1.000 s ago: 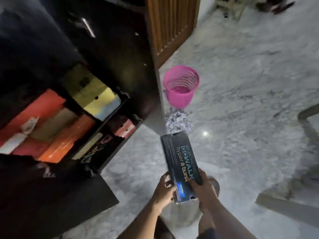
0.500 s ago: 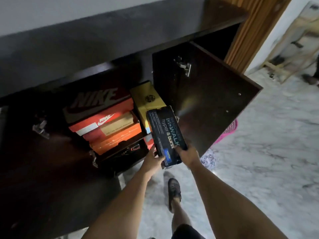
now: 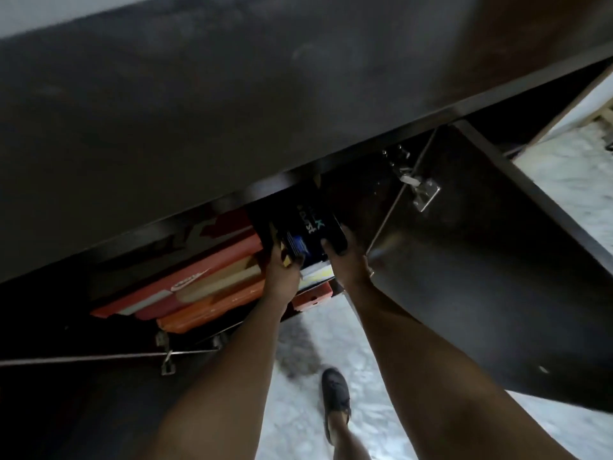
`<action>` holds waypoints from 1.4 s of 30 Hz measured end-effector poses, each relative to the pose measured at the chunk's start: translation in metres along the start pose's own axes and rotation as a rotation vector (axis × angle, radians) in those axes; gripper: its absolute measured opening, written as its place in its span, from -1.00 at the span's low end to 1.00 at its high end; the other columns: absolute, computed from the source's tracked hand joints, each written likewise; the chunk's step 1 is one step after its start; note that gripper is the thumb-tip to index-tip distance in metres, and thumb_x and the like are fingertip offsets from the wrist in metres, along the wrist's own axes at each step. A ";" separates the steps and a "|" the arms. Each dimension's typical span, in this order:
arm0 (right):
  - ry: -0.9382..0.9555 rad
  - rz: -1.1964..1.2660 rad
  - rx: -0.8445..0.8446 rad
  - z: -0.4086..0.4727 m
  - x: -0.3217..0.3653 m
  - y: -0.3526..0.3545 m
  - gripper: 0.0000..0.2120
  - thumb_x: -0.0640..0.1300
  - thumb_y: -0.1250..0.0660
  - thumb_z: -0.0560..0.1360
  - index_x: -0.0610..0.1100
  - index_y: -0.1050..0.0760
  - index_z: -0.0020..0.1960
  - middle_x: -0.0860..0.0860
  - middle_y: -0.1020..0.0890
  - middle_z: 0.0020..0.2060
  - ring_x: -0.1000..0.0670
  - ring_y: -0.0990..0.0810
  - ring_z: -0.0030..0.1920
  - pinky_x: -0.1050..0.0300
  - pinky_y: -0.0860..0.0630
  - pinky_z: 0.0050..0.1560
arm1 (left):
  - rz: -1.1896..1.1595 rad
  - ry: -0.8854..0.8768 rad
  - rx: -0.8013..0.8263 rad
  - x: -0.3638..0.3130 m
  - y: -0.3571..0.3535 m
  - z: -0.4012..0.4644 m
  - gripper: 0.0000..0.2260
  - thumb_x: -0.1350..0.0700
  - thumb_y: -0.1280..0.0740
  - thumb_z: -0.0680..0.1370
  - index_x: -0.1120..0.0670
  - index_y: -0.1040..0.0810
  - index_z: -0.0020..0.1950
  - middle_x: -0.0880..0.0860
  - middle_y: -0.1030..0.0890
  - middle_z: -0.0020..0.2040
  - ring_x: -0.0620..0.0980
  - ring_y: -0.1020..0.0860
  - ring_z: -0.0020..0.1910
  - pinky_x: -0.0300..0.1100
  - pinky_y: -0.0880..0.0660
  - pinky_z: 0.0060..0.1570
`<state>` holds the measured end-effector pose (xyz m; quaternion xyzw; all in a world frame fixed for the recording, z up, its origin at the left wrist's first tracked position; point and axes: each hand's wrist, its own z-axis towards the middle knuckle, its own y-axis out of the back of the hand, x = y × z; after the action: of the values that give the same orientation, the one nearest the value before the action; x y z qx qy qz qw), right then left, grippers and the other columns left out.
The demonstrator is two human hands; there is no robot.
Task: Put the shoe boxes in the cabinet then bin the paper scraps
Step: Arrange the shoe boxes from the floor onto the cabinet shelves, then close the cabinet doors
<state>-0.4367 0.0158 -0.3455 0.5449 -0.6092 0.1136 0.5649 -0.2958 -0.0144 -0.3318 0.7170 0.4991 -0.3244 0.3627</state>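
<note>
A dark blue shoe box (image 3: 306, 227) with pale lettering sits half inside the dark cabinet (image 3: 232, 111), under its top edge and above a yellow box (image 3: 316, 272). My left hand (image 3: 282, 270) grips its left end and my right hand (image 3: 345, 257) grips its right end. To the left lie stacked red and orange shoe boxes (image 3: 205, 287). A red box (image 3: 313, 298) shows on the lower shelf. The far part of the blue box is hidden in shadow. No paper scraps or bin are in view.
The right cabinet door (image 3: 497, 277) stands open beside my right arm, its metal hinge (image 3: 421, 190) near the top. The left door (image 3: 83, 393) is open at lower left. My foot in a dark shoe (image 3: 335, 396) stands on the marble floor (image 3: 570, 180).
Both hands pushed the blue box up and forward from in front of the cabinet into the shelf opening above the yellow box. My head moved closer; the pink bin left the view.
</note>
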 end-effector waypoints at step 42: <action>0.432 -0.388 0.422 -0.524 0.225 -0.058 -0.31 0.32 -0.33 0.55 -0.04 -0.38 0.54 -0.04 -0.55 0.42 -0.11 -0.55 0.37 0.04 -0.47 0.28 | 1.315 -0.693 -0.124 -0.142 0.318 -0.243 -0.29 -0.33 -0.02 0.62 -0.01 0.07 0.66 0.05 0.09 0.67 0.21 0.13 0.64 0.32 0.12 0.55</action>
<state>-0.0423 0.2679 -0.0143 0.7184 -0.3240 0.2402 0.5668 -0.0098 0.0464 -0.0240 0.7027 -0.1582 -0.2193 0.6581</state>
